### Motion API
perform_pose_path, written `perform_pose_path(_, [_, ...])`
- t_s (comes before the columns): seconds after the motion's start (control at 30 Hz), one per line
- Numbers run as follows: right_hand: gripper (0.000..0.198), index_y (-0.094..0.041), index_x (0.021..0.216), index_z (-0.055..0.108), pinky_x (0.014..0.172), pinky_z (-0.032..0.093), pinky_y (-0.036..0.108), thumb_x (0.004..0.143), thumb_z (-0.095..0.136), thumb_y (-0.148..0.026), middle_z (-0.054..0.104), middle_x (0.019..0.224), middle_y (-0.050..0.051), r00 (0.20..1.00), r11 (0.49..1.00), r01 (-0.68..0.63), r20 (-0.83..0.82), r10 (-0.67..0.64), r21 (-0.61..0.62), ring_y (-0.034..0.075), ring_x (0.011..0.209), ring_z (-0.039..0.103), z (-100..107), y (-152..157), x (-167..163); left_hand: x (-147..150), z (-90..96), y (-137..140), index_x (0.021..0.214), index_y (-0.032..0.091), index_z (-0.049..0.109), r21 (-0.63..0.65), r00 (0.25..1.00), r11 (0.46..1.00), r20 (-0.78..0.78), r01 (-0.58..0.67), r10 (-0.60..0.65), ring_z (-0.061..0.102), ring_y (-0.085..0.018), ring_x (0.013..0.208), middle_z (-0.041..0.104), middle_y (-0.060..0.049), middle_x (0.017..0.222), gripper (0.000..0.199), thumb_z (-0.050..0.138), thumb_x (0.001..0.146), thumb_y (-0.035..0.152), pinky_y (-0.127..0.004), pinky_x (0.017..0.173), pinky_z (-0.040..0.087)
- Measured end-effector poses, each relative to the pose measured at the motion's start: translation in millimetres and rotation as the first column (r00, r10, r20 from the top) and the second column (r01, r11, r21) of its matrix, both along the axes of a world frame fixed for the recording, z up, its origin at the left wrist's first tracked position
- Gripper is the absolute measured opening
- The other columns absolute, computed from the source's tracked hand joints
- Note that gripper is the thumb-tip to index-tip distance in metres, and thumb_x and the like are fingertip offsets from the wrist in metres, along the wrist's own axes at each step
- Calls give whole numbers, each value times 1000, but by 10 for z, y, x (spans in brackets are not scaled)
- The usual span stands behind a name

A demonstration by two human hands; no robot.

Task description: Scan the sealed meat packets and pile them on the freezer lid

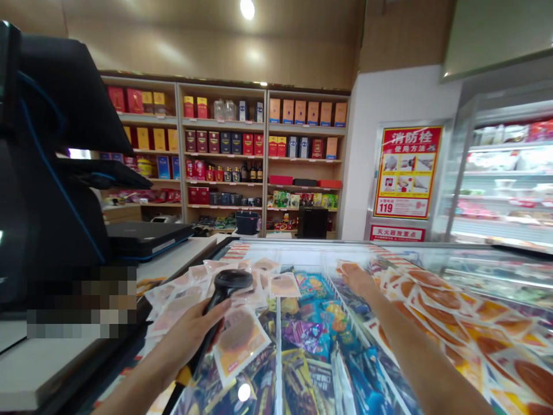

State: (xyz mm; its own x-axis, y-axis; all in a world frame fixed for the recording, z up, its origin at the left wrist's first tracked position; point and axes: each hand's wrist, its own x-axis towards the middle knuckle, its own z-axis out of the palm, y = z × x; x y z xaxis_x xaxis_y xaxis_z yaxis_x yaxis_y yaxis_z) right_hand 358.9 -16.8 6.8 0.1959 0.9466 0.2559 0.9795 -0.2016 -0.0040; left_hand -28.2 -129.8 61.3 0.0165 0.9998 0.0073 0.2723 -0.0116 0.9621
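Note:
My left hand (199, 324) is wrapped round the handle of a black barcode scanner (233, 279), its head pointing away from me. Just right of that hand, a flat clear packet (240, 343) with a tan, round, flat food inside lies on the freezer's glass top. More pale packets (173, 305) are spread under and around the scanner. My right hand (359, 282) reaches out over the glass, its fingers closed on the edge of a small flat packet (345, 267). Its fingertips are partly hidden. To its right lies a wide spread of orange-brown packets (444, 314).
Under the glass, the chest freezer (279, 357) holds colourful bags split by white wire dividers. A checkout terminal (56, 155) stands on the white counter (56, 374) at left. Shelves of boxed goods (224, 143) line the back. A red hydrant sign (408, 173) hangs at right.

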Motion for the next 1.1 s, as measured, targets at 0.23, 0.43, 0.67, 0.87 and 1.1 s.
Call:
perform_pose_path(0.23, [38, -20, 111, 47, 70, 40, 30, 77, 31, -19, 49, 116, 11, 980, 983, -168, 100, 175, -73, 19, 88, 55, 91, -519, -27, 75, 97, -95, 54, 17, 48, -21, 999, 1000, 38, 23, -22, 40, -8, 39, 47, 3, 42, 41, 55, 55, 57, -18, 38, 29])
perform_pose_path(0.43, [40, -18, 88, 62, 69, 40, 34, 81, 25, -32, 62, 87, 12, 983, 989, -119, 127, 129, -84, 23, 83, 57, 312, -538, -165, 132, 185, -176, 54, 18, 47, 6, 997, 999, 51, 51, -51, 40, -9, 41, 47, 3, 44, 42, 53, 55, 59, -18, 39, 29])
perform_pose_path(0.67, [44, -25, 111, 50, 85, 28, 50, 74, 38, -44, 43, 124, 8, 989, 994, -112, 98, 112, -7, 28, 114, 34, 270, 169, -333, 96, 158, -84, 52, 19, 49, 36, 996, 998, -64, 57, -55, 38, -9, 40, 45, 4, 41, 40, 48, 62, 58, -19, 40, 28])
perform_pose_path(0.87, [46, -21, 109, 52, 86, 32, 40, 77, 32, -46, 47, 120, 10, 999, 992, -4, -38, 0, -125, 24, 109, 42, 69, 261, -135, 135, 159, 26, 52, 19, 51, -1, 994, 999, -106, 37, -37, 40, -9, 41, 47, 4, 42, 39, 50, 62, 57, -19, 41, 28])
perform_pose_path(1.1, [53, -22, 111, 49, 82, 33, 47, 75, 28, -56, 50, 115, 10, 997, 998, -57, 57, 56, 21, 29, 105, 43, -88, -441, -193, 318, 245, -83, 48, 21, 50, 1, 989, 989, -23, 147, -147, 40, -10, 39, 48, 3, 40, 36, 55, 55, 56, -20, 38, 32])
